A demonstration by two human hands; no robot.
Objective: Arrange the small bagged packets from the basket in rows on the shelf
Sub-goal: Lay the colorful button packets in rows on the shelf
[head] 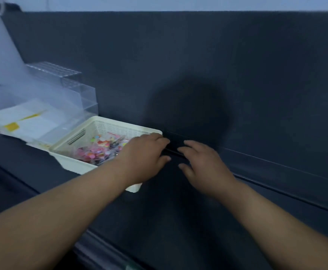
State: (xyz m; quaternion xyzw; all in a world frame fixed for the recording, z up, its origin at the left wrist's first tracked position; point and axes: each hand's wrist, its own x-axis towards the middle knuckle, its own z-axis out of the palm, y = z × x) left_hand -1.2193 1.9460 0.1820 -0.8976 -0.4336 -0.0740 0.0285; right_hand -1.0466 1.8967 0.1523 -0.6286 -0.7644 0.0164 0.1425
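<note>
A cream plastic basket sits on the dark shelf, left of centre. Inside it lie clear bagged packets filled with small colourful pieces. My left hand is over the basket's right corner, fingers extended toward the back of the shelf. My right hand hovers just to its right above the shelf, fingers loosely spread. Nothing shows in either hand. The two hands are a short gap apart. The frame is dim and blurred.
A dark back panel rises behind the shelf, with a narrow ledge along its base. Left of the basket stand a clear acrylic tiered stand and a white stack of flat packs with yellow labels.
</note>
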